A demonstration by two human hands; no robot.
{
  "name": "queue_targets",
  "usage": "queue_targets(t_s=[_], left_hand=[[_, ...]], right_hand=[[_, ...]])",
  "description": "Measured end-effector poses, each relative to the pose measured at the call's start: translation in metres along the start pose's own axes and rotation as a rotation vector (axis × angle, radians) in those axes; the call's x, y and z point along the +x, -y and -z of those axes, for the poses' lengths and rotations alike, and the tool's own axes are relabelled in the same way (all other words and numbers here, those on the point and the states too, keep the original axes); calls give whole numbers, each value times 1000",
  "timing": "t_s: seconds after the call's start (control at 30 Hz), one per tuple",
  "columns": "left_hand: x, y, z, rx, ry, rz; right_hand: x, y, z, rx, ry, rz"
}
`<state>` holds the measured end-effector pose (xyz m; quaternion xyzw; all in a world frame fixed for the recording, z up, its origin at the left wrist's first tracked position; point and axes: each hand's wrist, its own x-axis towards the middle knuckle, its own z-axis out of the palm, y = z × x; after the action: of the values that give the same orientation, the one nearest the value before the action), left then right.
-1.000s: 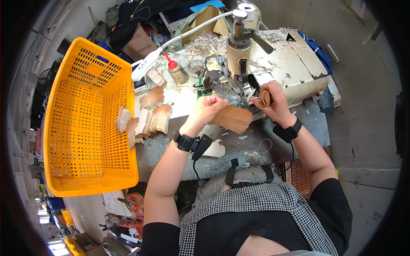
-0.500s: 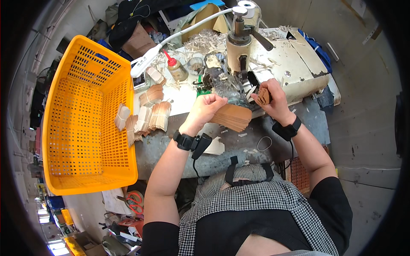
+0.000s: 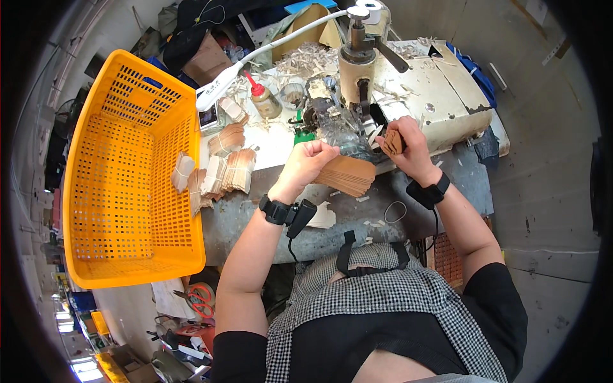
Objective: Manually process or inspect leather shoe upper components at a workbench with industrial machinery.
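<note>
Brown card tags are gripped in the right hand beside the machine, barely shifted since before; the left hand is kept fisted over the tag stack.

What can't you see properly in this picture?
- Head view: what the left hand holds, if anything; its curled fingers hide the palm.
- Head view: most of the brown card piece in the right hand; the fingers cover it.
- Head view: the machine part where the work goes; clear plastic and scraps hide it.
- Head view: small things behind the orange basket; too small and bent near the rim.
</note>
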<state>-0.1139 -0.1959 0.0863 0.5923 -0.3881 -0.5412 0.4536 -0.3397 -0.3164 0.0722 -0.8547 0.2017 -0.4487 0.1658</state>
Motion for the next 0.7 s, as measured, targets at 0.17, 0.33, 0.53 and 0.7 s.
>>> queue_targets(t_s=[0.17,0.33,0.53,0.7], left_hand=[[-1,-1,-1,24,-1,-6],[-3,-1,-2,30,-3,3],[-2,0,-2,31,1,4],[-3,2,-2,3,-2,-8]], right_hand=[[0,1,0,1,-5,6],[-1,0,0,11,-11,7],[-1,1,0,7,-14,-2],[-1,2,0,-3,-12,-5]])
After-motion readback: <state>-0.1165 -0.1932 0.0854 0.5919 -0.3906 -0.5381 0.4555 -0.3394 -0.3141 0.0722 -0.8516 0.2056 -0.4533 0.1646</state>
